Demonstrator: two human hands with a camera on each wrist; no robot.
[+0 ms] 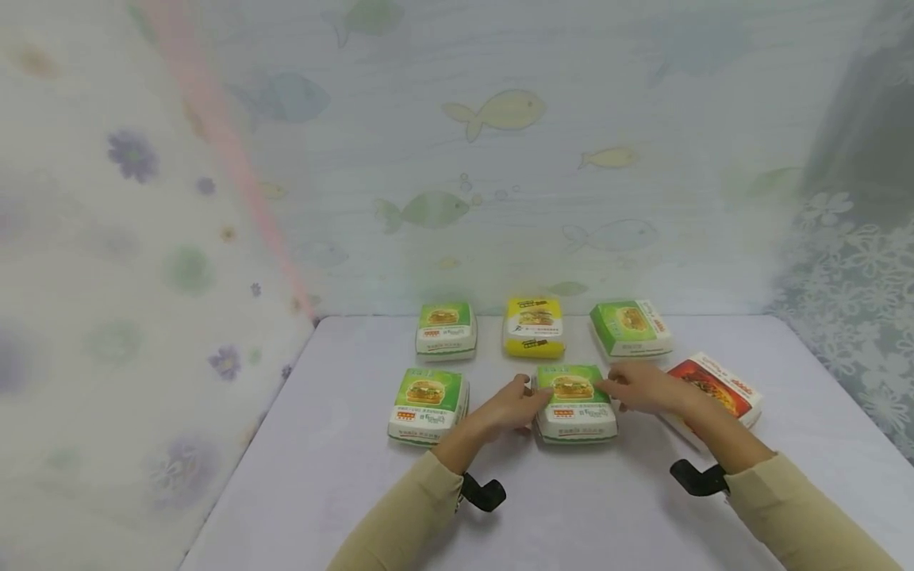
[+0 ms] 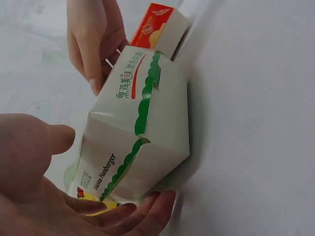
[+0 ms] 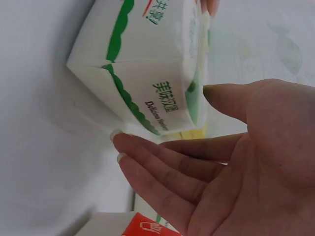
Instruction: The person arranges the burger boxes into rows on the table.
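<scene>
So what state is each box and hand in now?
Left hand: beside middle box, fingers loosely extended
Right hand: beside middle box, fingers loosely extended
Middle box: closed
Front-left box: closed
Back-left box: closed
Yellow box: closed
Back-right box: closed, angled
Red box: closed, angled

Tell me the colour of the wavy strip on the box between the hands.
The wavy strip is green, seen best in the left wrist view.

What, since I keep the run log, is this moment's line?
left hand: at left side of front-middle burger box | right hand: at right side | lid: closed | red box: farther right
</scene>
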